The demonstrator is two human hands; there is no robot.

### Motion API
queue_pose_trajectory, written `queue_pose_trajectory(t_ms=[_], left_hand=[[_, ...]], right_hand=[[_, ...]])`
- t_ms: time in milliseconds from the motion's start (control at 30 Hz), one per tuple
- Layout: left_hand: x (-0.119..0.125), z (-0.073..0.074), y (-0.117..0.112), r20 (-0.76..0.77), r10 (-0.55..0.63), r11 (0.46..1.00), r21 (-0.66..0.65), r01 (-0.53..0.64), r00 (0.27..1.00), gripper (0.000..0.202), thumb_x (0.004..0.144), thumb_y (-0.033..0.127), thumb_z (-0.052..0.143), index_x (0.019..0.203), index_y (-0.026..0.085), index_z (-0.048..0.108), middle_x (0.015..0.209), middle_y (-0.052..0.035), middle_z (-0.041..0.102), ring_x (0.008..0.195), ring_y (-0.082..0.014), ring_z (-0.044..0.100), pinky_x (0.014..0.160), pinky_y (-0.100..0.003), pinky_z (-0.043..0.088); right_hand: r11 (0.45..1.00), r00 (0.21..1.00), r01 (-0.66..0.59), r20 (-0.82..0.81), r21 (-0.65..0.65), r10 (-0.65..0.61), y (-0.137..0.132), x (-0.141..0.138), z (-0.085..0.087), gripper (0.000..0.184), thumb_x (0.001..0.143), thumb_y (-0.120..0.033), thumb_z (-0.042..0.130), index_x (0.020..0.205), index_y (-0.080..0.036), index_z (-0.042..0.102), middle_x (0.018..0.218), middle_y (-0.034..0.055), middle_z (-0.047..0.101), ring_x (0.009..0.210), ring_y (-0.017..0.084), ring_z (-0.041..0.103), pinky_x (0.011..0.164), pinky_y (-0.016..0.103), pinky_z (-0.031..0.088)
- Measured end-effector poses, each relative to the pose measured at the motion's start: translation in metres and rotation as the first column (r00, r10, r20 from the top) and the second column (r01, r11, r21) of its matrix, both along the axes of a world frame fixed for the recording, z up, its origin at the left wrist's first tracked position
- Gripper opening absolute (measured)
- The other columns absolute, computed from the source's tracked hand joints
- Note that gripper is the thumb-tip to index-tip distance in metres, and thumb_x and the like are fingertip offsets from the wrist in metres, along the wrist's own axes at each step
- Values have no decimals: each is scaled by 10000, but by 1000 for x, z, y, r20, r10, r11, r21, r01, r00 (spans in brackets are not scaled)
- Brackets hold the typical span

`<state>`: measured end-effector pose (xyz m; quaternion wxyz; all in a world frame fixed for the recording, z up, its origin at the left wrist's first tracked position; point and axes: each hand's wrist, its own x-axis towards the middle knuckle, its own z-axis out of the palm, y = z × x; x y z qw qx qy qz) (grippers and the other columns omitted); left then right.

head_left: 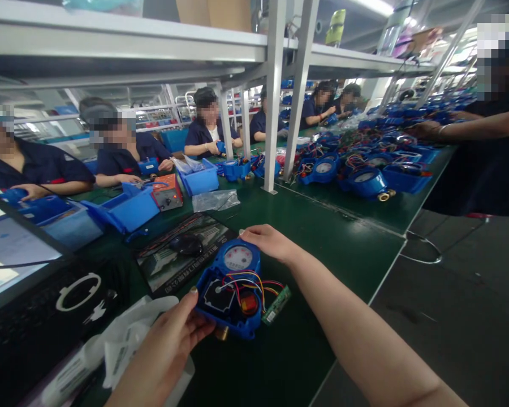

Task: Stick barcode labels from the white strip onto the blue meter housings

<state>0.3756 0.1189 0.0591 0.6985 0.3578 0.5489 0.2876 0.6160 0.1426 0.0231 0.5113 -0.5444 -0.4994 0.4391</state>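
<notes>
Green bench top (322, 237) runs down a busy assembly line, metal shelf posts (275, 96) rising from it, seated co-workers in dark uniforms along the far side. Landmark: the opened blue water meter (233, 285) lying flat on the bench in front of the person. Left hand (169, 345) grips the meter's near-left edge, thumb on top of the housing, fingers curled underneath. Right hand (269, 242) rests on the meter's far-right edge by the round dial (238, 258), fingers bent loosely around the rim. Coloured wires (248, 282) loop out of the meter's open compartment to a small green circuit board (276, 305) hanging just off its right side. Left of the meter: black mouse (186, 245) on a printed mat, then a laptop (29, 282). Plastic bags (123, 339) lie near-left, under the left wrist. Beyond the meter, blue bins (129, 209) and a clear bag (215, 200). Far right of it, a pile of more blue meters (365, 169) with a co-worker's arm (470, 127) reaching over them.
</notes>
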Motion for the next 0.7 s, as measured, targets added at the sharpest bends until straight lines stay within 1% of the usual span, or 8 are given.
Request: queue_pose_trajectory(t_ms=[167, 267, 400, 500, 567, 633, 667, 700], left_hand=[[-3, 1, 2, -5, -10, 999, -49, 9, 1000, 194, 909, 207, 512, 1058, 84, 540, 973, -146, 627, 850, -226, 622, 704, -287, 547], [2, 6, -1, -11, -11, 1000, -10, 11, 1000, 180, 916, 209, 494, 1034, 84, 545, 980, -141, 626, 834, -208, 622, 694, -267, 539], [11, 10, 0, -35, -31, 1000, -1, 31, 999, 249, 930, 273, 475, 1086, 88, 537, 1016, -125, 630, 885, -198, 614, 702, -247, 523], [13, 4, 1, -20, -82, 996, 29, 82, 996, 325, 924, 357, 471, 1041, 69, 567, 924, -125, 640, 818, -197, 611, 656, -243, 505], [11, -2, -1, -7, -106, 994, 33, 107, 994, 350, 892, 389, 482, 946, 62, 595, 832, -118, 630, 723, -187, 598, 584, -233, 477], [9, -8, -6, 40, -147, 988, 46, 146, 988, 348, 814, 414, 505, 861, 85, 605, 759, -90, 605, 624, -160, 556, 527, -222, 442], [10, -12, -8, 34, -193, 980, 60, 191, 981, 336, 749, 423, 522, 797, 100, 602, 700, -69, 577, 582, -154, 535, 506, -224, 431], [11, -14, -10, 27, -256, 964, 73, 254, 966, 315, 690, 405, 525, 769, 110, 600, 688, -56, 560, 574, -148, 523, 512, -227, 436]], right_hand=[[1000, 1000, -1, 20, 2, 0, 0, 0, 1, 532, 693, -634, 617, 767, -108, 639, 631, 5, 527, 602, 140, 463, 533, 247, 328], [1000, 999, 10, 33, -20, -9, -1, 0, 3, 509, 712, -614, 595, 777, -111, 641, 610, -3, 511, 583, 135, 451, 520, 245, 321], [998, 998, 31, 50, -46, -29, -3, 0, 5, 505, 699, -622, 598, 728, -120, 634, 593, -8, 508, 570, 127, 443, 512, 239, 319], [997, 999, 15, 49, -72, -12, -7, -4, 10, 567, 641, -676, 613, 724, -116, 640, 624, 13, 552, 586, 142, 477, 528, 245, 354], [996, 999, -19, 45, -87, 23, -11, -8, 15, 617, 608, -713, 622, 743, -111, 649, 656, 39, 589, 603, 171, 518, 546, 262, 395], [992, 996, -76, 40, -100, 81, -15, -9, 19, 636, 602, -735, 628, 765, -121, 662, 726, 77, 634, 663, 223, 574, 581, 292, 449], [984, 997, -64, 30, -164, 70, -16, -9, 19, 639, 559, -747, 659, 764, -141, 671, 772, 89, 655, 715, 257, 602, 614, 308, 480], [971, 999, -40, 27, -236, 47, -17, -6, 18, 646, 509, -761, 682, 759, -165, 678, 807, 96, 668, 765, 288, 617, 644, 326, 501]])
